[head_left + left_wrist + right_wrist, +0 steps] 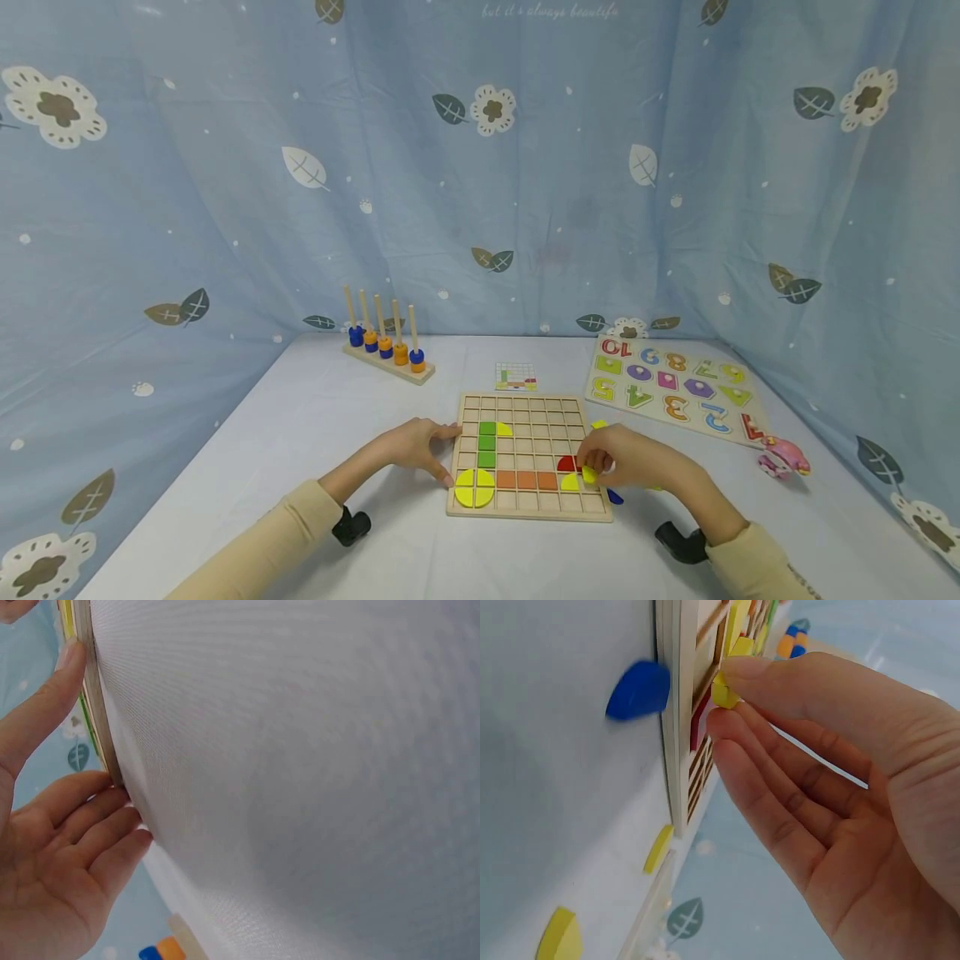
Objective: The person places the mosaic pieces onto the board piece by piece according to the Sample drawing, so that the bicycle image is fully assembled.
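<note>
A wooden grid board (525, 444) lies on the table. On it are green squares (487, 443), a row of orange squares (527, 481), yellow quarter circles (484, 478) joined in a round at the lower left, and red pieces (566, 463). My left hand (412, 444) touches the board's left edge, thumb and fingers (90, 784) spread and fairly straight. Between thumb and fingertips, my right hand (637, 458) pinches a yellow quarter-circle piece (721, 693) above the lower right cells. Another yellow quarter circle (570, 482) sits just left of it.
Right of the board lie a blue piece (639, 691) and loose yellow pieces (658, 849). A pattern card (516, 377) is behind the board. A peg stacker (390, 362) stands back left; a number puzzle (660, 403) and pink toy (783, 457) are at right.
</note>
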{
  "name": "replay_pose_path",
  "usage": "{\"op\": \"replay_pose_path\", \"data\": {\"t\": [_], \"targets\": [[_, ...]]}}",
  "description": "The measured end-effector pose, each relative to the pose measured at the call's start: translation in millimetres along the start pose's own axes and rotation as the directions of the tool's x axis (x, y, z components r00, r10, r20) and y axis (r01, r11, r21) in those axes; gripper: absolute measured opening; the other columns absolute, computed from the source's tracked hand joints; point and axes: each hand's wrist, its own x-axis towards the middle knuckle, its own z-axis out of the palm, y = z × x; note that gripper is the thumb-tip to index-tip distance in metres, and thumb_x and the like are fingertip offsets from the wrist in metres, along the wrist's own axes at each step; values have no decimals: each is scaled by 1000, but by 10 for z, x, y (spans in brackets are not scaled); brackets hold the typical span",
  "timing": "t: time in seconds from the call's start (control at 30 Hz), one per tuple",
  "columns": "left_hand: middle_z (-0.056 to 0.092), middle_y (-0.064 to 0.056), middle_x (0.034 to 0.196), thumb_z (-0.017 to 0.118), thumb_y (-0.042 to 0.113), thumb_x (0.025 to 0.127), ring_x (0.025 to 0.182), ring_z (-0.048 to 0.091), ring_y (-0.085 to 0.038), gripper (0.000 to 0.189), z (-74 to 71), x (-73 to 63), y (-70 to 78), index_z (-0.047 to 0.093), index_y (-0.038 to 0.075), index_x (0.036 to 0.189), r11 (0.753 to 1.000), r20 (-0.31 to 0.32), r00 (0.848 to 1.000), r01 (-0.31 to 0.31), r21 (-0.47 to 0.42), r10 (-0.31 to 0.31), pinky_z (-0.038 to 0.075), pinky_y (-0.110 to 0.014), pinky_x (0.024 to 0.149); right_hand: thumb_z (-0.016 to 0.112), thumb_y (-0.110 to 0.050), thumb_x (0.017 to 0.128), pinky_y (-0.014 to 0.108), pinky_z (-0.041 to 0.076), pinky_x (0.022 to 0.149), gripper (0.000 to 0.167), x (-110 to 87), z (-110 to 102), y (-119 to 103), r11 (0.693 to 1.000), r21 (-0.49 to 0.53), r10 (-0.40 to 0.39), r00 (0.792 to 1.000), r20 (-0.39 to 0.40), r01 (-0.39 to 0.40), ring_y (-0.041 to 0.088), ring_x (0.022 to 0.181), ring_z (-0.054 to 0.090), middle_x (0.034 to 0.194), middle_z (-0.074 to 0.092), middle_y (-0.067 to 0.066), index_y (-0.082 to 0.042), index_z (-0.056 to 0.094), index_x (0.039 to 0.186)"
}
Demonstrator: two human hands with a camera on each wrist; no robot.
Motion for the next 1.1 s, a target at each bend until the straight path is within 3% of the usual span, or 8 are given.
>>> {"op": "replay_pose_path", "data": {"t": [0.33,0.73,0.9,1.1], "targets": [[47,-14,144,88,34,67,133,42,-35,87,10,8,-14,50,6,140,1000,-2,1000,-5,5,5,38,-49,105,76,2,75,21,49,62,23,34,64,-70,999,-47,21,1000,22,-20,13,70,55,78,59,-4,-11,67,91],[46,-16,144,88,33,67,133,42,-35,87,2,0,-12,50,5,140,1000,2,1000,-12,-9,12,37,-50,105,74,1,80,24,52,67,19,40,54,-72,999,-41,11,1000,18,-10,9,72,56,82,62,-5,-10,67,94],[47,-16,143,88,33,67,132,43,-34,87,9,-1,-10,50,3,140,1000,0,1000,-11,-6,11,37,-50,106,71,-1,84,29,55,70,17,-15,-68,-41,994,-102,22,998,-59,-28,9,76,57,87,64,-3,-6,68,99],[47,-16,143,88,33,67,132,43,-34,87,10,0,-7,50,3,139,1000,-1,1000,-15,6,15,38,-49,105,75,-1,80,37,57,73,24,-72,-188,68,982,-175,36,985,-166,-65,18,83,61,92,67,3,-3,68,103]]}}
